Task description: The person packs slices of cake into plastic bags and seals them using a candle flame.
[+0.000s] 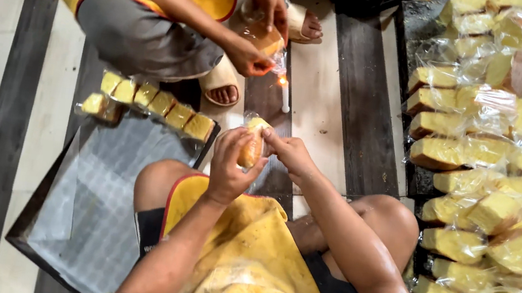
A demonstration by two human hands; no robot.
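My left hand (pixel 229 164) grips a slice of yellow cake in a clear plastic bag (pixel 252 144), held in front of me over my yellow apron (pixel 240 245). My right hand (pixel 289 152) pinches the bag's upper edge from the right. Both hands sit just below a small lit candle (pixel 283 91) standing on the floor. Across from me, another person's hands (pixel 251 57) hold a second bagged cake slice (pixel 267 37) near the flame.
A dark tray (pixel 89 204) lined with plastic lies at left, with a row of several bagged cake slices (pixel 151 104) along its far edge. A big pile of bagged cake slices (pixel 502 173) fills the right side. The other person's sandalled feet (pixel 222 86) rest nearby.
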